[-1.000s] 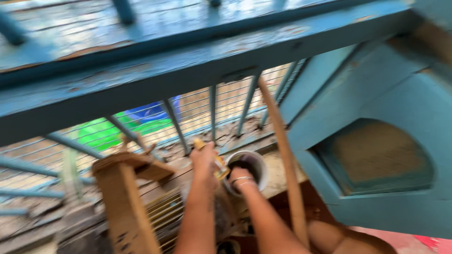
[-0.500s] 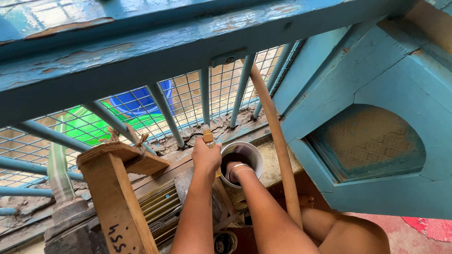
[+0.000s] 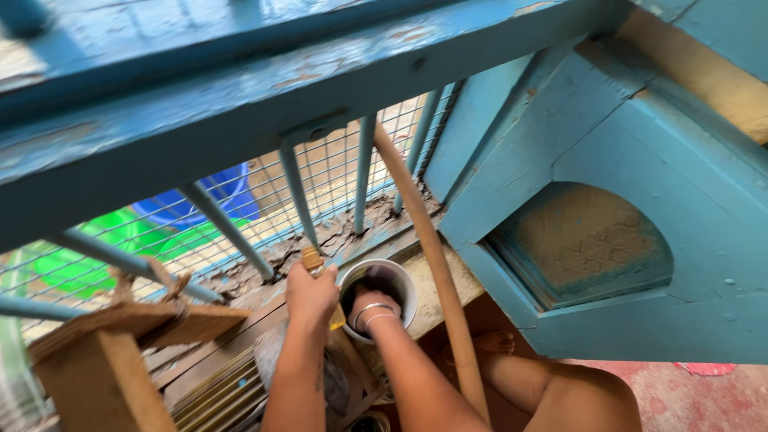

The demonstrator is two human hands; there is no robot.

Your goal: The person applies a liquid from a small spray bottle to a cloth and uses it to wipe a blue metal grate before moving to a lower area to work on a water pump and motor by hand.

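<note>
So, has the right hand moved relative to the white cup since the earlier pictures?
No. The right hand stays inside the white cup, wrist at its rim, beside the wooden pole.

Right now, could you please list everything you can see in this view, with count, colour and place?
window frame: one, chipped blue, across the top.
window bars: several, blue, with wire mesh behind.
white container: one, white with a dark inside, on the ledge at centre.
wooden pole: one, tan, leaning from the bars down to the right.
arched niche: one, sandy inside, in the blue wall at right.
wooden stand: one, brown, lower left.
tubs: one blue and some green, outside behind the mesh.
left hand: closed on a small yellowish tool.
right hand: reaching inside the white container, bangles on the wrist, grip hidden.
</note>
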